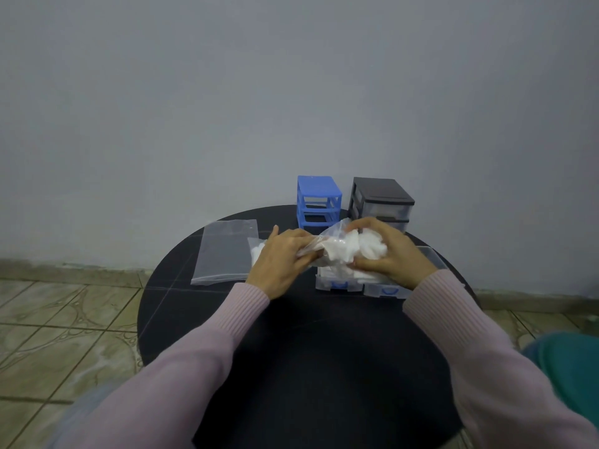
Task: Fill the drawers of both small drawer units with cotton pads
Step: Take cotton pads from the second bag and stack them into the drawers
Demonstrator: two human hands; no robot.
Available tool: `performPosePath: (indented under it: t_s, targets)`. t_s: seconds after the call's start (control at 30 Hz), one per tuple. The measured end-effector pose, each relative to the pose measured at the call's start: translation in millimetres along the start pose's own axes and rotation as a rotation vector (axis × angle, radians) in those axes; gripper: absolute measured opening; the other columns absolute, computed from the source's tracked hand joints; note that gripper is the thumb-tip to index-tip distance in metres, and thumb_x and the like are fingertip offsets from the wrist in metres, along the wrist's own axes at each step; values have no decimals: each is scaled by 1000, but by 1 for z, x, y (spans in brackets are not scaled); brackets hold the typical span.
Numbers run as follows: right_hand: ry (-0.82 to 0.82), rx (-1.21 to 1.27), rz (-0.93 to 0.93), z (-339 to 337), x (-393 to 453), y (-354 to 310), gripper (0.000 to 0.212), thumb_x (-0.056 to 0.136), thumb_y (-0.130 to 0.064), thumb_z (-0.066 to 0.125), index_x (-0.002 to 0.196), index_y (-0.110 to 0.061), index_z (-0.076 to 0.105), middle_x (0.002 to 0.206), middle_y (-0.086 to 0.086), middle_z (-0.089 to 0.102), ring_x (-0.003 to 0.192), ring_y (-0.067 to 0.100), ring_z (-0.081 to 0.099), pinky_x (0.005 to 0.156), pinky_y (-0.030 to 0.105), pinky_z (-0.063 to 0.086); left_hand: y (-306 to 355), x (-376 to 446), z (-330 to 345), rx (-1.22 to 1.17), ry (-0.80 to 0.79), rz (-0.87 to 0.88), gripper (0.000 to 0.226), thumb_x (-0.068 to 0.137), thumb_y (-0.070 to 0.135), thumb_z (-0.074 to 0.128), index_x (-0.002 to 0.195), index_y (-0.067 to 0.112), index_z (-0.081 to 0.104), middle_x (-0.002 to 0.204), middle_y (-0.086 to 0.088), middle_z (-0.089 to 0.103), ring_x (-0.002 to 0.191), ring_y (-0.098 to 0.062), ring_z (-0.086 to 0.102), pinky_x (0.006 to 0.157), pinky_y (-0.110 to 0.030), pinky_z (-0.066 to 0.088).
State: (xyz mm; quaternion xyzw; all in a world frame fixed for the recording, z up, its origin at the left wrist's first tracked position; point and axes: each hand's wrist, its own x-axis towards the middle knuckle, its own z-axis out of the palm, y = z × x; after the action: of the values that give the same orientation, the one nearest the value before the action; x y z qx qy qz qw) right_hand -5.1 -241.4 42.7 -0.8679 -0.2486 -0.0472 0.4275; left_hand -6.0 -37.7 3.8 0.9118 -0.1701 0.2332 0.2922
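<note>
You are reaching both arms forward over the round black table (291,367), pink ribbed sleeves drawn down to the wrists. Your left hand (280,260) is lying knuckles-up, its fingers curling round the gathered mouth of a clear plastic bag (319,246) and pinching it; the little finger is sticking out straight toward the far edge. Your right hand (389,254) is cupping the other side of that bag, fingers and thumb curling round the bunch of white cotton pads (350,247) showing through and out of the plastic. The two hands are almost touching, with the bag stretching between them.

Directly below your hands, two clear drawers with blue handles are sitting side by side near the right edge of the table: the left drawer (337,283) is holding white pads, while what the right drawer (387,290) holds is hidden by your wrist. At the far edge, the blue drawer unit (319,202) is standing with open, drawerless slots, and the black drawer unit (381,202) is standing just beside it to the right, drawers in place. A flat, empty clear zip bag (223,254) is lying toward the left edge, and more white pads (256,252) are peeking out beside your left hand.

No writing or label is legible on anything
</note>
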Motion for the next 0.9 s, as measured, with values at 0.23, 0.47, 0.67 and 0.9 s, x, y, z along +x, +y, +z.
performPosePath:
  t_s: [0.23, 0.47, 0.67, 0.9]
  targets:
    - [305, 136, 23, -7, 0, 9, 24, 71, -13, 78, 77, -29, 61, 95, -1, 66, 94, 23, 60, 80, 31, 49, 0, 2, -1, -45, 3, -36, 39, 90, 44, 51, 110, 14, 68, 111, 2, 65, 103, -14, 57, 114, -46, 13]
    - [591, 539, 180, -22, -3, 12, 19, 76, -8, 73, 79, -22, 60, 97, 7, 63, 88, 21, 61, 62, 23, 56, 5, -2, -1, 59, -165, -3, 47, 86, 49, 57, 127, 26, 57, 124, 4, 57, 120, -13, 45, 116, -52, 5]
    - [560, 699, 249, -15, -1, 13, 19, 76, -6, 71, 83, -19, 60, 103, 11, 63, 92, 25, 63, 73, 32, 57, 10, -2, 0, 152, -269, 23, 63, 79, 57, 62, 135, 33, 46, 136, 8, 48, 132, -10, 33, 113, -56, -5]
    - [447, 758, 289, -1, 7, 7, 20, 77, -7, 70, 91, -17, 60, 115, 17, 62, 103, 31, 62, 80, 39, 56, 17, -1, -4, 114, -275, 4, 98, 50, 86, 50, 136, 39, 41, 142, 14, 38, 136, -5, 24, 108, -60, -20]
